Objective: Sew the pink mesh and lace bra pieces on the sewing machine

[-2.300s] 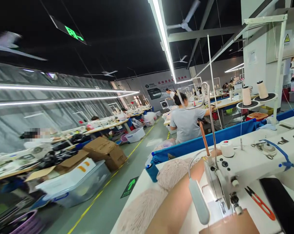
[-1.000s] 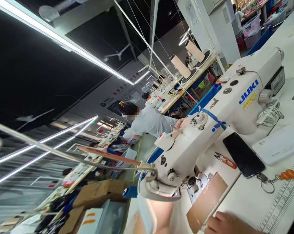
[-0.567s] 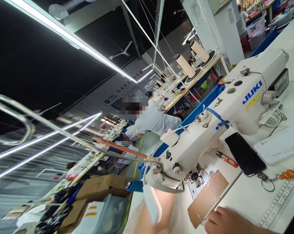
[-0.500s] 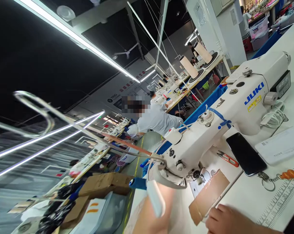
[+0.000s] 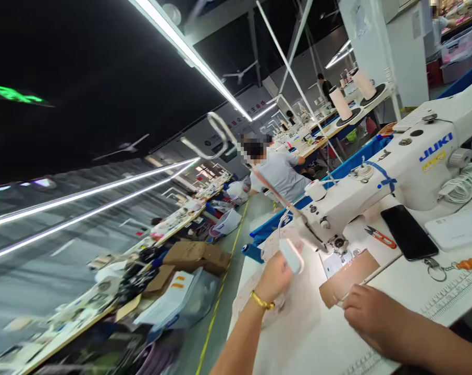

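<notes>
My left hand [image 5: 275, 278], a gold bracelet [image 5: 262, 301] on its wrist, is curled on pale pink plush fabric [image 5: 268, 249] just left of the needle of the white JUKI sewing machine [image 5: 400, 172]. The machine's small white lamp head [image 5: 291, 255] hangs in front of its knuckles. My right hand [image 5: 367, 316] lies on the table with bent fingers pressed to the near edge of a brown card piece [image 5: 349, 278] under the presser foot.
Red snips [image 5: 380, 237], a black phone [image 5: 409, 232], a white box [image 5: 457, 233] and an orange key charm [image 5: 469, 264] lie right of the needle. Thread cones [image 5: 339, 102] stand behind. A co-worker [image 5: 280, 171] sits ahead; cardboard boxes [image 5: 197, 255] line the aisle at left.
The view has swung back and leveled. My left hand has come out from under the lamp onto the plush fabric. My right hand has moved further in, still at the card.
</notes>
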Demonstrator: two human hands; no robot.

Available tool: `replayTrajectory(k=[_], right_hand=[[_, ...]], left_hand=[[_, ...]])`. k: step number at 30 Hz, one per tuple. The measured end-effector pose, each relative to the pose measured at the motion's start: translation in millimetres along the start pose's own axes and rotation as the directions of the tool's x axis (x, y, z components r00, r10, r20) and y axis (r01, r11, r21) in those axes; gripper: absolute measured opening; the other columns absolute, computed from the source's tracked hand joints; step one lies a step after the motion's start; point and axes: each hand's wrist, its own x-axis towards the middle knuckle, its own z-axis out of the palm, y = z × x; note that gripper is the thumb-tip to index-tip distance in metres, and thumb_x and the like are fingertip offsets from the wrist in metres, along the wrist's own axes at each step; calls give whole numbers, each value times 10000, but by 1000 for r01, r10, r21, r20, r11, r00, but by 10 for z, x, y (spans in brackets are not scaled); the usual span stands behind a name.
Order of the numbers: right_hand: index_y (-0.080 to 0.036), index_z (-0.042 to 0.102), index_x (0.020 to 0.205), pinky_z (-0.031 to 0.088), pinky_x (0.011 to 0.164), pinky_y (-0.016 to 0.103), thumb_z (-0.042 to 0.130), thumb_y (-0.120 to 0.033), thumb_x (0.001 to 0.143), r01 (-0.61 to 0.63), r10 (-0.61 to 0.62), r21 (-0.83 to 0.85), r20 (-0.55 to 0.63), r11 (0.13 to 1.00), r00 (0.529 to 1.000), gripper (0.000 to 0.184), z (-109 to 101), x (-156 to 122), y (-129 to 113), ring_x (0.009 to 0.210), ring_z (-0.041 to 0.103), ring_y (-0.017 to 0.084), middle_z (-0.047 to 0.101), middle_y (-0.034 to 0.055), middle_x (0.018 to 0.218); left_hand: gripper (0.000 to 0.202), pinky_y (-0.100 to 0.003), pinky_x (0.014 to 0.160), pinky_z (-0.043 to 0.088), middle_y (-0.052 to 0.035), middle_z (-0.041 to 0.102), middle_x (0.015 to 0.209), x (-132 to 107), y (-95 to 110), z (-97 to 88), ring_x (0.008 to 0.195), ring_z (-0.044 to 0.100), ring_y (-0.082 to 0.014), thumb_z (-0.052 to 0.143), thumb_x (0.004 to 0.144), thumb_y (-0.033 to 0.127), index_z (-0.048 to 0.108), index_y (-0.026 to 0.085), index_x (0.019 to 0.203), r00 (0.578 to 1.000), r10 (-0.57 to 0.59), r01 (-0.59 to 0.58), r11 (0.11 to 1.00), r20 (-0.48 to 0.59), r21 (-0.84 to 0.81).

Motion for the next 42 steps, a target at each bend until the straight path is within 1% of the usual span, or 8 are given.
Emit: replayTrajectory(k=[6, 11, 16, 22, 27, 35, 38, 42], right_hand=[[-217, 690, 1011, 561, 802, 383, 442, -87, 1054, -2, -7, 109, 79, 994, 997, 284, -164, -118, 152, 909, 647, 250, 710, 87, 998], [-294, 772, 1070, 626, 902, 419, 516, -311, 1090, -45, 31, 210, 71, 977, 997, 257, -144, -221, 409, 1035, 713, 285, 760, 98, 1114], [-310, 803, 1049, 659, 882, 444, 556, -436, 1069, -60, 52, 192, 45, 980, 998, 278, -124, -284, 586, 1020, 748, 312, 786, 113, 1100], [-313, 794, 1098, 665, 926, 443, 532, -441, 1091, -81, 61, 153, 131, 985, 989, 292, -160, -256, 656, 1067, 749, 312, 782, 111, 1145], [-318, 785, 1096, 686, 890, 405, 531, -418, 1089, -38, 27, 137, 83, 990, 996, 274, -142, -274, 650, 1028, 765, 297, 783, 105, 1127], [-325, 799, 1202, 665, 957, 418, 565, -507, 1067, -65, 68, 303, 2, 951, 998, 326, -93, -211, 621, 1113, 765, 325, 801, 109, 1206], [-307, 803, 1183, 663, 909, 406, 616, -617, 1020, -224, 182, 495, 132, 839, 974, 397, -68, 156, 481, 1098, 765, 331, 806, 112, 1191], [-225, 705, 1300, 596, 628, 340, 630, -720, 947, -479, 423, 749, 290, 458, 858, 613, 108, 785, 287, 740, 742, 250, 790, 87, 897]], left_hand=[[369, -494, 1144, 532, -114, 739, 1360, -1203, 155, 347, 1286, 671, -300, 677, 985, 320, 706, 232, 1342, 999, -39, 39, 999, 6, -16], [285, -490, 1072, 552, -149, 736, 1289, -1533, 478, 859, 1198, 668, -317, 676, 962, 181, 754, 187, 1237, 996, -75, 73, 996, -45, -45], [203, -457, 980, 549, -147, 755, 1087, -1487, 592, 1038, 1042, 675, -304, 592, 971, 121, 772, 186, 1039, 992, -97, 85, 986, -82, -141], [203, -346, 869, 549, -77, 775, 954, -1380, 593, 900, 880, 700, -231, 567, 941, 139, 746, 189, 1021, 975, -173, 105, 910, -137, -401], [259, -298, 772, 530, -62, 757, 906, -1231, 554, 702, 822, 678, -209, 562, 1013, 354, 735, 168, 965, 943, -293, 140, 777, -157, -614], [652, -402, 973, 528, -110, 792, 1025, -992, 480, 336, 982, 708, -284, 651, 916, 783, 814, 156, 987, 915, -394, 162, 550, -83, -819], [802, -424, 937, 562, -182, 793, 1111, -835, 413, 202, 987, 746, -313, 669, 846, 859, 802, 113, 1107, 924, -382, 152, 433, -28, -889], [813, -406, 905, 571, -193, 788, 1097, -617, 312, 105, 999, 750, -320, 717, 806, 856, 788, 101, 1099, 936, -351, 106, 353, -27, -930]])
